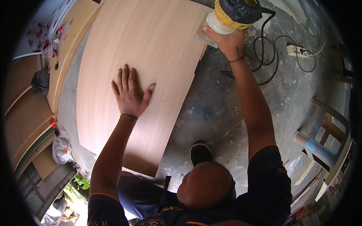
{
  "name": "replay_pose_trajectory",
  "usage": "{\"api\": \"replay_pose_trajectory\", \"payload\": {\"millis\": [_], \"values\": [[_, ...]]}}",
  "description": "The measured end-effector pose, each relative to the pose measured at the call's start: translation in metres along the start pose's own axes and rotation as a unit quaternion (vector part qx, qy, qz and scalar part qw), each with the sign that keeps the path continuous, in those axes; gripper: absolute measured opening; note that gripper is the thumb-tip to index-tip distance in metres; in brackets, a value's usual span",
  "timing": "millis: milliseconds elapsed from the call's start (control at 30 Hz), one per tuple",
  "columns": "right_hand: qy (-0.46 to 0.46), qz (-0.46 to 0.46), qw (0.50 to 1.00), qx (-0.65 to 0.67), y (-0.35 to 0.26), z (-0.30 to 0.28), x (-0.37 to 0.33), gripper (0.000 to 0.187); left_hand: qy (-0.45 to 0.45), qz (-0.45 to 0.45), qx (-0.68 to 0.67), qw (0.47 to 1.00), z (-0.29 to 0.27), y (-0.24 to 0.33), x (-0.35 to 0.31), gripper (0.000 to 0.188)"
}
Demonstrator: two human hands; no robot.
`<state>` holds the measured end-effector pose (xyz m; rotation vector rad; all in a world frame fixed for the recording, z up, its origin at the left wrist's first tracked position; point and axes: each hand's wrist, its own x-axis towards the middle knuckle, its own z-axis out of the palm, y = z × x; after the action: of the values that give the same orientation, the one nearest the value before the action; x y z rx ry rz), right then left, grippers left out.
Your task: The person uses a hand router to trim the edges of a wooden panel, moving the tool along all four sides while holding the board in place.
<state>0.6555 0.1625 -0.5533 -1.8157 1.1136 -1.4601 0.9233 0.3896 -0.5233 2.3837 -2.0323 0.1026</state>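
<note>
Stretching under your work, floor: grey and paint-spotted (pixel 211 113), running from the panel across to the right.
Wood panel: the pale, fine-grained sheet (pixel 151 37) lies lengthwise ahead of you, left of the middle; a small notch breaks its right edge.
Stacked boards: brown and tan sheets (pixel 32 107) fill the left side, with edges bent by the lens.
Metal frame: a chair-like piece (pixel 320 148), blue and worn, stands at your far right.
Black cord: it loops (pixel 278 58) over the floor beyond your right forearm.
Crumpled plastic: clear with red patches (pixel 49 35), at the upper left; you cannot tell whether the red is printed or enclosed.
Power tool: yellow, black and white (pixel 233 17), with its clear base plate at the panel's right edge, near the top.
Your left hand: open and flat (pixel 130 96), palm down on the panel, fingers and thumb spread.
Your right hand: closed around the lower body of the tool (pixel 230 41), gripping it.
Clear bag: bunched beside the boards (pixel 61 148); its contents are too unclear to name.
Black bag: crumpled against the boards (pixel 40 81), opaque, so you cannot tell what it holds.
Power strip: white (pixel 297 51), on the floor, with a black plug seated in it.
</note>
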Motion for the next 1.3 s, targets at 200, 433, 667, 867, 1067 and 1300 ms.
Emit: {"api": "replay_pose_trajectory", "payload": {"millis": [200, 433, 667, 867, 1067, 1300], "values": [[0.007, 0.017, 1.0, -0.024, 0.022, -0.006, 0.042, 0.047, 0.004, 0.002, -0.006, 1.0, 0.002, 0.0, -0.002, 0.083], [0.038, 0.068, 0.997, -0.021, 0.012, 0.001, 0.064, 0.046, 0.0, -0.001, 0.003, 1.0, -0.002, -0.003, -0.002, 0.082], [0.047, 0.018, 0.997, 0.057, 0.047, -0.006, 0.096, 0.046, -0.007, 0.003, -0.013, 1.0, -0.003, 0.004, 0.0, 0.083], [0.07, 0.063, 0.993, 0.066, 0.04, -0.025, 0.088, 0.049, -0.003, 0.005, -0.005, 1.0, -0.001, 0.002, -0.001, 0.083], [0.022, 0.041, 0.995, 0.09, 0.023, -0.021, 0.061, 0.053, -0.006, 0.003, 0.001, 1.0, -0.001, 0.002, 0.0, 0.084], [-0.005, 0.029, 1.0, 0.0, 0.007, -0.008, 0.057, 0.046, -0.004, 0.001, -0.005, 1.0, 0.003, -0.002, -0.001, 0.087]]}}
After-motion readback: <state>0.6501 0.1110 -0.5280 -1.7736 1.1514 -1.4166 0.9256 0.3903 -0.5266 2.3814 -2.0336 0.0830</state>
